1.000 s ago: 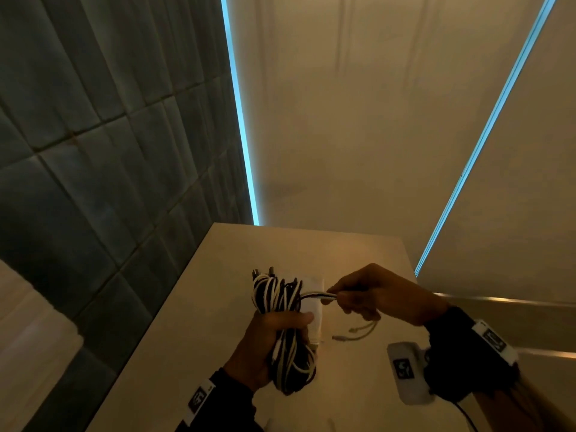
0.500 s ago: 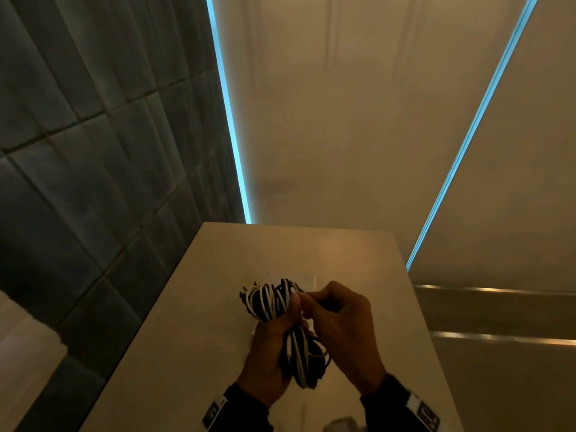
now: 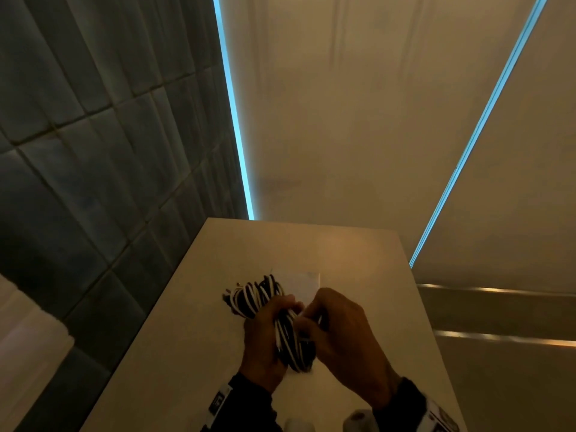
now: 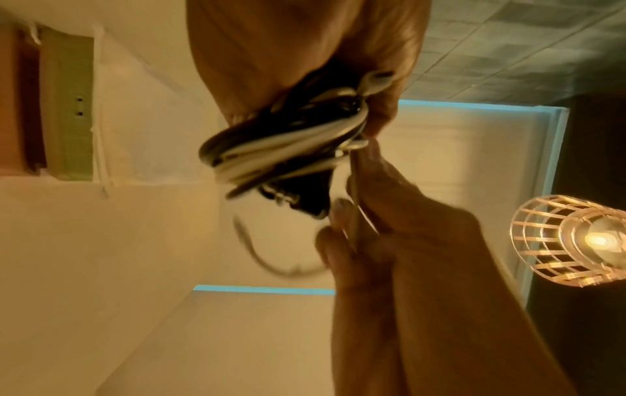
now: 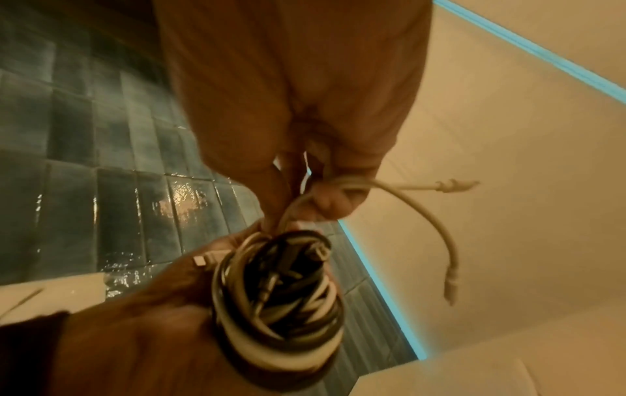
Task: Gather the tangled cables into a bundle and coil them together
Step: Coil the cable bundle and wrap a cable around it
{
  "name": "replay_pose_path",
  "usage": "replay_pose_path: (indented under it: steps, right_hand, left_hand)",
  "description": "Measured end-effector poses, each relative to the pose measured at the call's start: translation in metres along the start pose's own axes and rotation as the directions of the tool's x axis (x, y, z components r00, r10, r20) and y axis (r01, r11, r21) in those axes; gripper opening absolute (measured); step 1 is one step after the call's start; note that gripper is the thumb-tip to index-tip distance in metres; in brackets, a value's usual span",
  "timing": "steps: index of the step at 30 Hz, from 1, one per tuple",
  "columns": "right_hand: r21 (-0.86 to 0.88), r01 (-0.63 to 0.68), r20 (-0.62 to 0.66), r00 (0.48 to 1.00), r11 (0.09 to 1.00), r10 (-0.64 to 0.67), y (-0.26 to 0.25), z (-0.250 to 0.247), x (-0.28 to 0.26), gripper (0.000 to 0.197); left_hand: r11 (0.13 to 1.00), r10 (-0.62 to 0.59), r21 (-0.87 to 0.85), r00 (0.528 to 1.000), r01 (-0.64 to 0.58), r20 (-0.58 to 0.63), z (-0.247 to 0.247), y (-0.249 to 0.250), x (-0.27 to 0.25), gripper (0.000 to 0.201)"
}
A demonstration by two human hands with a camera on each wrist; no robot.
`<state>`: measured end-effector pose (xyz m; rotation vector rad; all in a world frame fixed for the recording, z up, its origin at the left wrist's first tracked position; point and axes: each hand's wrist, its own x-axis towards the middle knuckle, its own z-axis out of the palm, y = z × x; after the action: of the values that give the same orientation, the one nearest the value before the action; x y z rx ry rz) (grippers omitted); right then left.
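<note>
A coiled bundle of black and white cables (image 3: 265,302) is held above the beige table (image 3: 343,254). My left hand (image 3: 268,335) grips the bundle (image 4: 281,150) round its middle. My right hand (image 3: 339,332) is close against the bundle's right side and pinches loose white cable ends (image 5: 423,211) between thumb and fingers. In the right wrist view the bundle (image 5: 281,302) shows end-on as rings of cable, and a white plug tip (image 5: 452,289) hangs free. My right fingertips are hidden behind the bundle in the head view.
A white paper sheet (image 3: 300,283) lies on the table just beyond the bundle. Dark tiled wall (image 3: 93,182) runs along the table's left side. Blue light strips (image 3: 237,135) edge the beige wall panels. A lit pendant lamp (image 4: 576,241) shows in the left wrist view.
My right hand, which pulled cable ends out to the right a second ago, has come in against the bundle. The left hand keeps its grip on the coil.
</note>
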<state>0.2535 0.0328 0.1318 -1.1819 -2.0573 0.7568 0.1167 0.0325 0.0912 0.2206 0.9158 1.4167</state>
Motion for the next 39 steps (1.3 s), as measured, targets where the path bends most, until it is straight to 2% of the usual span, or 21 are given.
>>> replay_pose_path:
  steps: [3,4,6,8,10,12,14,16,17,18,19,21,25,26,28,30,32,33,35,37,39]
  right_hand:
    - [-0.015,-0.096,-0.013,0.995,0.995,0.096,-0.003,-0.014,-0.006,0.019]
    - [0.043,-0.111,0.035,0.993,0.993,0.109,-0.005,-0.016,-0.010,0.016]
    - [0.274,-0.176,0.167,0.977,0.946,0.133,-0.009,-0.016,-0.016,0.012]
    - [0.492,-0.320,0.319,0.932,0.810,0.174,-0.007,-0.012,-0.023,0.011]
    - [0.565,-0.459,0.468,0.863,0.686,0.191,0.004,-0.010,-0.028,0.016]
    - [0.509,-0.557,0.584,0.784,0.656,0.212,0.017,-0.014,-0.028,0.015]
    - [0.414,-0.597,0.620,0.738,0.687,0.268,0.025,-0.020,-0.021,0.014]
    - [0.357,-0.574,0.589,0.751,0.737,0.299,0.028,-0.026,-0.010,0.011]
    - [0.331,-0.537,0.558,0.774,0.776,0.298,0.026,-0.028,-0.004,0.010]
    - [0.302,-0.480,0.512,0.810,0.824,0.284,0.023,-0.031,0.001,0.008]
    - [0.282,-0.418,0.463,0.848,0.863,0.259,0.019,-0.033,0.006,0.007]
    - [0.269,-0.344,0.378,0.897,0.900,0.230,0.015,-0.034,0.013,0.006]
    - [0.176,-0.257,0.267,0.942,0.950,0.205,0.016,-0.023,0.021,0.015]
    - [0.201,-0.277,0.274,0.937,0.940,0.218,0.017,-0.020,0.020,0.021]
    - [0.391,-0.372,0.329,0.911,0.842,0.250,0.018,-0.018,0.017,0.028]
    - [0.617,-0.433,0.404,0.891,0.657,0.208,0.019,-0.021,0.010,0.033]
    - [0.766,-0.413,0.353,0.911,0.493,0.214,0.022,-0.026,0.003,0.037]
    - [0.795,-0.378,0.286,0.923,0.474,0.256,0.026,-0.026,0.001,0.040]
    - [0.738,-0.357,0.220,0.929,0.572,0.297,0.033,-0.021,0.000,0.051]
    - [0.684,-0.397,0.354,0.914,0.612,0.197,0.031,-0.009,0.004,0.065]
    - [0.713,-0.418,0.444,0.891,0.562,0.100,0.025,0.004,0.012,0.077]
  left_hand:
    - [0.997,0.017,-0.071,0.999,-0.020,-0.044,-0.006,0.016,0.011,0.018]
    - [0.995,0.026,-0.095,0.998,-0.032,-0.056,-0.007,0.020,0.014,0.020]
    - [0.994,0.029,-0.109,0.999,-0.034,-0.044,-0.002,0.027,0.015,0.023]
    - [0.994,0.014,-0.110,1.000,-0.014,0.000,0.001,0.031,0.012,0.027]
    - [0.989,0.001,-0.148,0.998,0.008,0.066,0.003,0.037,0.009,0.031]
    - [0.989,-0.060,-0.121,0.983,0.082,0.176,0.000,0.041,0.004,0.026]
    - [0.985,-0.170,0.081,0.942,0.152,0.289,-0.002,0.041,-0.004,0.023]
    - [0.916,-0.212,0.392,0.934,0.087,0.288,-0.001,0.036,-0.013,0.019]
    - [0.866,-0.189,0.499,0.943,0.028,0.275,0.001,0.032,-0.017,0.018]
    - [0.831,-0.147,0.556,0.954,-0.024,0.260,0.002,0.028,-0.019,0.027]
    - [0.811,-0.099,0.582,0.966,-0.061,0.240,0.002,0.024,-0.020,0.034]
    - [0.803,-0.033,0.586,0.973,-0.111,0.230,0.004,0.019,-0.021,0.036]
    - [0.785,-0.061,0.610,0.966,-0.109,0.252,0.007,0.018,-0.024,0.039]
    - [0.774,-0.063,0.621,0.960,-0.126,0.273,0.008,0.019,-0.024,0.037]
    - [0.746,-0.063,0.642,0.941,-0.176,0.332,0.010,0.024,-0.027,0.031]
    - [0.719,-0.029,0.658,0.935,-0.225,0.353,0.007,0.030,-0.028,0.028]
    - [0.699,0.070,0.664,0.949,-0.265,0.306,0.000,0.035,-0.025,0.018]
    - [0.693,0.119,0.664,0.953,-0.281,0.279,-0.003,0.035,-0.025,0.013]
    - [0.678,0.200,0.661,0.946,-0.321,0.255,-0.008,0.030,-0.025,0.023]
    - [0.647,0.233,0.666,0.928,-0.370,0.290,-0.005,0.020,-0.029,0.019]
    - [0.592,0.233,0.691,0.909,-0.415,0.346,0.000,0.004,-0.032,0.025]
